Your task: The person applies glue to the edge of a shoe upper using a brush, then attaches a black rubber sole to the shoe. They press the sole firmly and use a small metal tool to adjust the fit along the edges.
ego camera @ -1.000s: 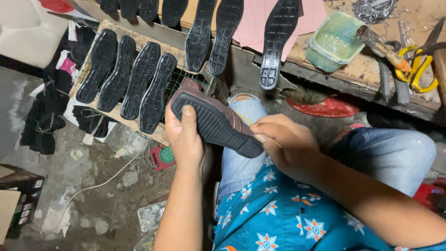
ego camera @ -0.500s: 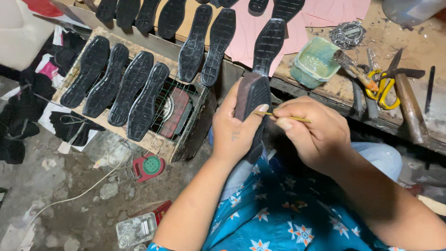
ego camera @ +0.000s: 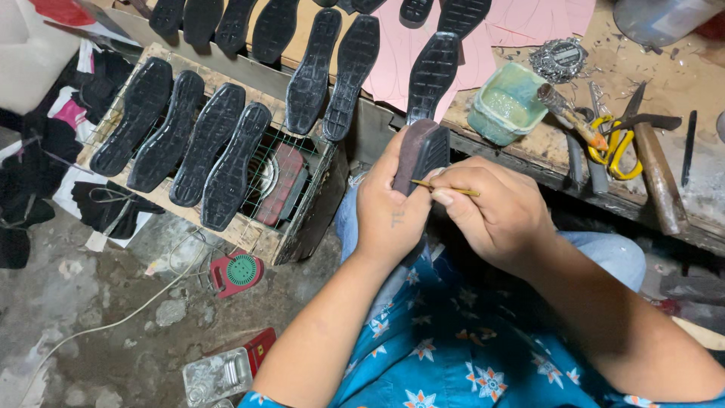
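Near the middle of the frame, the left hand (ego camera: 393, 215) is now holding the shoe sole (ego camera: 421, 155) upright instead of flat, while the right hand (ego camera: 495, 215) fingers are pinching a thin yellow stick (ego camera: 445, 188) against it.

1 head-worn view looks steeply down — close over the lap, workbench (ego camera: 529, 143) edge ahead.

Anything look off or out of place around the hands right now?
Nothing odd at the hands: the left hand grips a dark shoe sole upright, and the right hand holds a thin yellow stick against it. The workbench is littered with scraps.
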